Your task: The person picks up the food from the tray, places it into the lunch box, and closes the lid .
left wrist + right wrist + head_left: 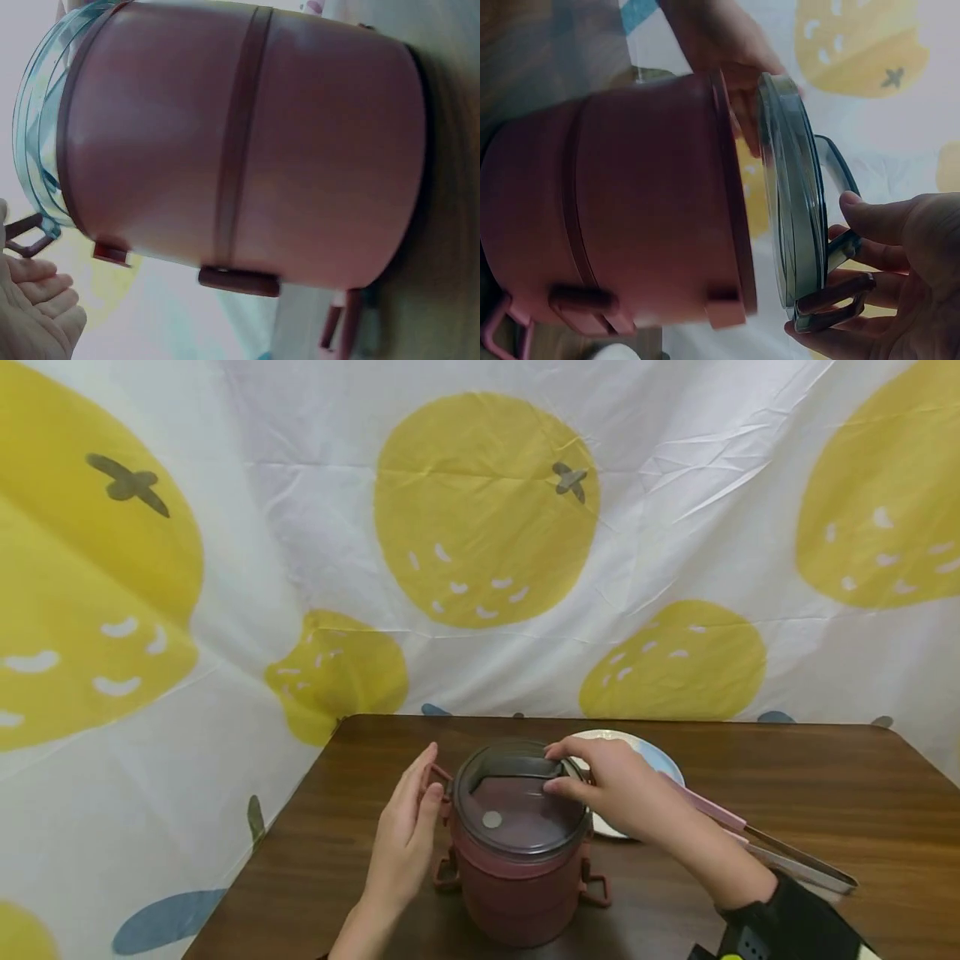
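A dark pink two-tier lunch box (517,893) stands upright on the table. Its clear lid (799,195) is tilted, with a gap to the body showing in the right wrist view. My right hand (618,785) grips this lid by its handle (517,767), thumb on the near side and fingers around the far side. Beside the lid's left latch (30,234) is my left hand (405,835), its fingers extended and relaxed; whether they touch the latch cannot be told. Lower latches (596,889) hang out from the body. The inside is hidden.
Behind the lunch box, a white and light blue plate (663,764) lies partly covered by my right hand. Tongs with pink handles (712,810) reach from it toward the right. A lemon-print cloth (487,527) hangs behind the brown wooden table (810,793).
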